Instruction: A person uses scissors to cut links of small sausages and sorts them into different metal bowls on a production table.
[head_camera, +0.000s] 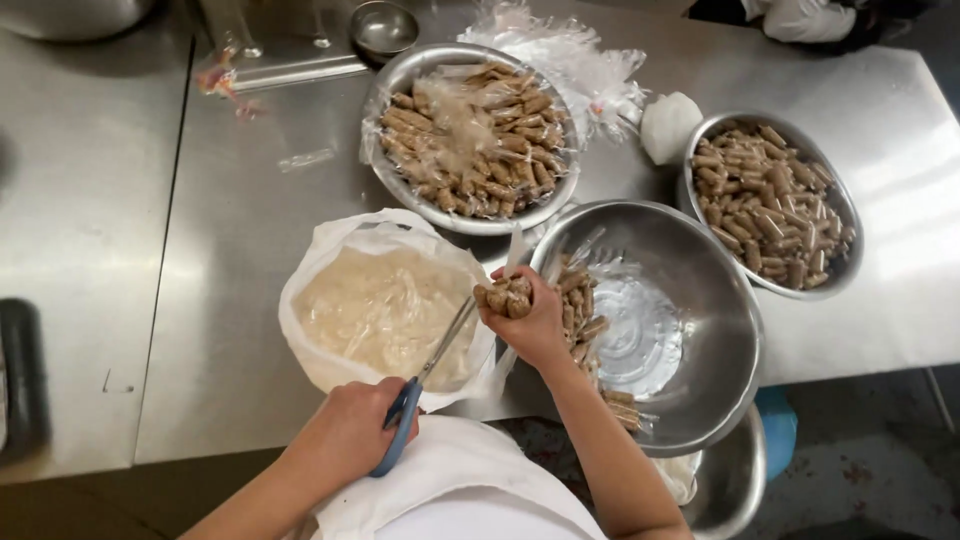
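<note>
Clear wrapped packs (470, 135), white bag (380, 305)

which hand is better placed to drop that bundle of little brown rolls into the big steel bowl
The right hand. It already grips the bundle of rolls at the big bowl's rim; the left hand holds the scissors farther away.

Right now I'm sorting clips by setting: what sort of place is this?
Probably a commercial kitchen or food-prep room: a stainless steel table, big steel bowls of small brown rolls, and a white apron.
</note>
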